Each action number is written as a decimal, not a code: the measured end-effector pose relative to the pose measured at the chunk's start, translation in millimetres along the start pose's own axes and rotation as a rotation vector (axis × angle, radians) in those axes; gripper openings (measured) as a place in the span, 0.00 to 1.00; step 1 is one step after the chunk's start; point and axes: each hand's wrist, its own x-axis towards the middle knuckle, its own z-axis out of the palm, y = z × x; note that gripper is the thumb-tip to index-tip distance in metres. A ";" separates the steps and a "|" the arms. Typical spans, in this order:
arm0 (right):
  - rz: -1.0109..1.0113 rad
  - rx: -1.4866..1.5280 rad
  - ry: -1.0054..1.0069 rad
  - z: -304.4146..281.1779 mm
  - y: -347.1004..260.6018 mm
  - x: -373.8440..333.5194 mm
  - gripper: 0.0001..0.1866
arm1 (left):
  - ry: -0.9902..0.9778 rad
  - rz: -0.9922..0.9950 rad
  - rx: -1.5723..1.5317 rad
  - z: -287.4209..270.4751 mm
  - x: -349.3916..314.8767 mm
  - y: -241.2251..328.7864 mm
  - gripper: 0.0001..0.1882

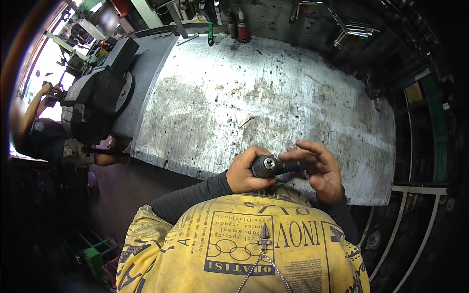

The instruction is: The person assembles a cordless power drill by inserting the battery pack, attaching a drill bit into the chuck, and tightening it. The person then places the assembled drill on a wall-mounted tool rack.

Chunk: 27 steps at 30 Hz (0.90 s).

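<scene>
My left hand [247,171] is wrapped around a dark power drill [265,167]. Its chuck points up toward me, and no bit shows in the jaws. The drill's grip reaches out to the right. My right hand [322,168] is beside that grip, fingers spread and slightly blurred; I cannot tell whether a fingertip touches the drill. Ahead of both hands, a thin yellowish rod, like a drill bit [245,122], lies on the scuffed metal-topped workbench [195,117].
A big dark bench vise [93,100] stands to the left, with another person's arm [34,105] beyond it. Along the back edge are a green-handled tool [210,34] and a red cylinder [243,33]. Wrenches [354,31] hang on the wall; shelving [432,112] is at the right.
</scene>
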 end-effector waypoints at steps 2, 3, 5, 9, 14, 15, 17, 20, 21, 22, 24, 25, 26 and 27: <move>-0.029 -0.002 -0.096 0.9 0.4 -1.9 0.57 | 0.029 0.015 0.043 -1.0 1.1 4.2 0.26; -0.039 -0.010 -0.160 2.1 1.6 -0.3 0.59 | -0.007 -0.035 0.018 -1.2 1.9 6.8 0.26; -0.104 0.000 -0.272 9.1 6.0 5.8 0.64 | -0.069 -0.118 -0.045 -1.3 3.6 12.0 0.27; -0.031 -0.181 -0.351 13.1 6.0 38.5 0.69 | -0.118 -0.036 0.054 5.4 7.4 15.6 0.30; -0.224 -0.407 -0.366 23.2 17.1 97.5 0.65 | -0.052 -0.037 0.051 6.2 7.4 9.8 0.32; -0.274 -0.424 -0.314 24.0 20.2 109.7 0.64 | -0.042 -0.004 0.068 5.7 6.6 8.8 0.32; -0.363 -0.442 -0.214 26.1 25.6 131.3 0.61 | -0.127 -0.058 0.070 4.4 6.4 6.7 0.32; -0.435 -0.835 -0.058 24.6 24.0 146.9 0.56 | -0.278 -0.042 0.190 2.0 5.4 5.3 0.31; -0.498 -1.010 -0.059 21.5 19.8 150.3 0.56 | -0.254 -0.050 0.145 2.0 5.6 4.2 0.29; -0.490 -0.914 -0.024 15.4 12.9 153.1 0.54 | -0.216 0.003 0.095 3.2 6.5 2.5 0.28; -0.488 -0.646 0.011 1.5 -2.9 143.6 0.53 | -0.129 0.044 0.004 4.9 7.5 -1.2 0.27; -0.443 -0.565 0.054 -3.3 -8.6 131.4 0.53 | -0.075 0.035 -0.036 5.7 8.2 -3.2 0.27; -0.456 -0.596 0.108 -5.1 -11.6 115.7 0.53 | -0.027 0.028 -0.082 5.8 8.4 -4.8 0.27; -0.450 -0.634 0.170 -4.5 -12.0 97.6 0.54 | -0.026 -0.016 -0.073 5.1 9.2 -6.2 0.26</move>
